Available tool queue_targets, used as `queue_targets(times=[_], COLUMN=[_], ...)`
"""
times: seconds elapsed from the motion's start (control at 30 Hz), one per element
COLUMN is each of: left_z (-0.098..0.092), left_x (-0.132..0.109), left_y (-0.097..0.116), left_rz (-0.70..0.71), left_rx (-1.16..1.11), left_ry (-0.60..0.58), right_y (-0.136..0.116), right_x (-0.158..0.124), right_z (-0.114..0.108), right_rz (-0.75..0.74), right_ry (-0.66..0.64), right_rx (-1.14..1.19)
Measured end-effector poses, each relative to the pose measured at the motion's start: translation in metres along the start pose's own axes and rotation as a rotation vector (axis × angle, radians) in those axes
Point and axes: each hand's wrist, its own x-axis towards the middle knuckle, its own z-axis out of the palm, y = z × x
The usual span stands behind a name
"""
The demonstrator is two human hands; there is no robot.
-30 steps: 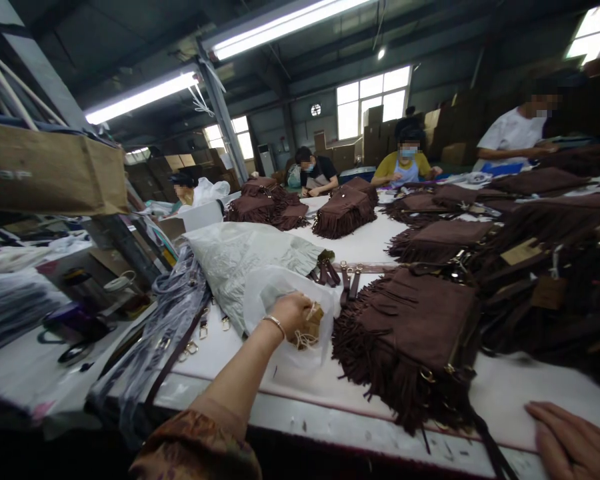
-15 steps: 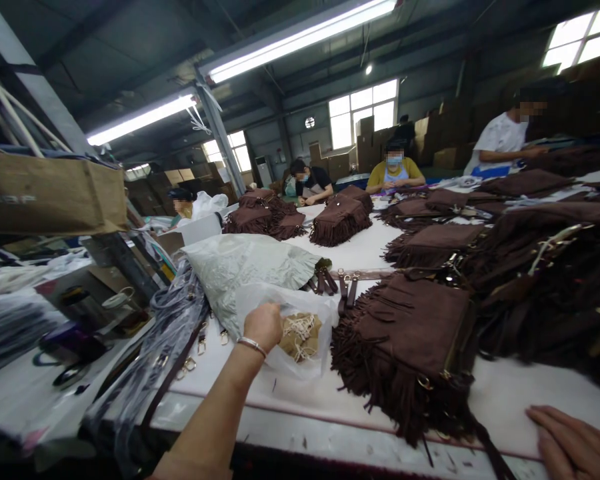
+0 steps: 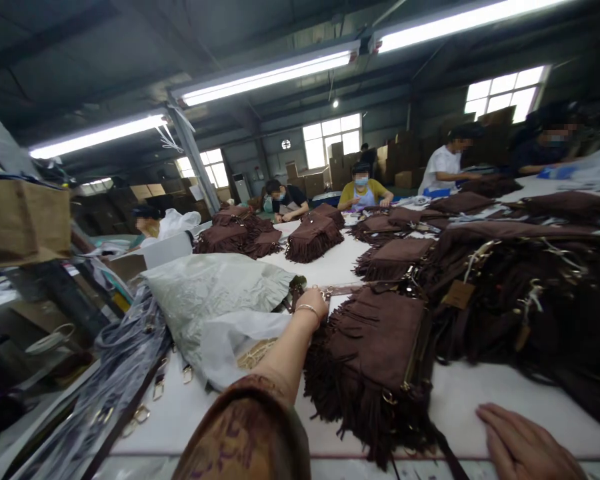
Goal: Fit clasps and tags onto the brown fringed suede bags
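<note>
My left hand (image 3: 314, 303), with a bracelet on its wrist, is stretched out over dark brown strap pieces with metal rings (image 3: 326, 292). Its fingers are mostly hidden, so any grip there cannot be made out. Just right of it lies a fringed brown bag (image 3: 380, 333) with a zip and a metal ring. Below and left, partly covered by my forearm, a white plastic bag (image 3: 225, 340) holds tan tags with pale strings (image 3: 257, 352). My right hand (image 3: 527, 443) lies on the white table at lower right, fingers extended, holding nothing.
A large grey-green plastic sack (image 3: 215, 283) stands beyond the white bag. Plastic-wrapped straps (image 3: 130, 353) run down the left side. More fringed bags (image 3: 313, 233) sit farther back, and a dark heap of bags (image 3: 545, 293) fills the right. Several co-workers sit around the table.
My left hand has moved from the rim of the white plastic bag right and away, over to the strap pieces. The view has swung right; my right hand still rests on the table.
</note>
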Motion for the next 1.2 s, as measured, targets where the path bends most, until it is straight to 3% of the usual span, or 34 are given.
queue_targets(times=[0.13,0.3,0.4,0.5,0.6,0.67,0.73,0.83,0.93,1.0,1.1,1.2], left_z=[0.015,-0.001,-0.013,-0.015,0.002,0.024,0.05,0.079,0.08,0.065,0.041,0.03], left_x=[0.009,-0.004,-0.047,-0.119,-0.191,-0.225,-0.243,-0.248,-0.243,-0.24,-0.231,-0.218], left_y=[-0.008,-0.006,0.005,0.024,0.044,0.053,0.056,0.055,0.056,0.061,0.076,0.093], left_rz=[-0.073,-0.039,0.032,0.197,0.364,0.531,0.714,0.862,0.984,0.945,0.626,0.381], left_rx=[-0.05,-0.239,-0.413,-0.783,-0.854,-0.796,-0.746,-0.731,-0.8,-0.867,-0.999,-1.192], left_ry=[-0.01,0.132,0.212,0.274,0.227,0.182,0.12,-0.007,-0.166,-0.223,-0.327,-0.532], right_y=[-0.015,-0.025,-0.034,-0.064,-0.109,-0.136,-0.154,-0.162,-0.158,-0.153,-0.145,-0.14], right_x=[0.009,0.02,0.033,0.059,0.091,0.107,0.116,0.111,0.096,0.086,0.076,0.072], right_z=[-0.01,-0.021,-0.034,-0.057,-0.082,-0.095,-0.102,-0.105,-0.108,-0.113,-0.123,-0.13], right_rz=[0.07,0.188,0.407,0.795,1.002,1.082,1.181,1.267,1.196,1.087,0.905,0.794], right_ry=[-0.024,-0.083,-0.12,-0.179,-0.196,-0.131,-0.005,0.139,0.086,-0.054,-0.296,-0.457], right_rx=[-0.076,0.002,0.267,0.732,1.305,1.568,1.652,1.644,1.608,1.549,1.441,1.318])
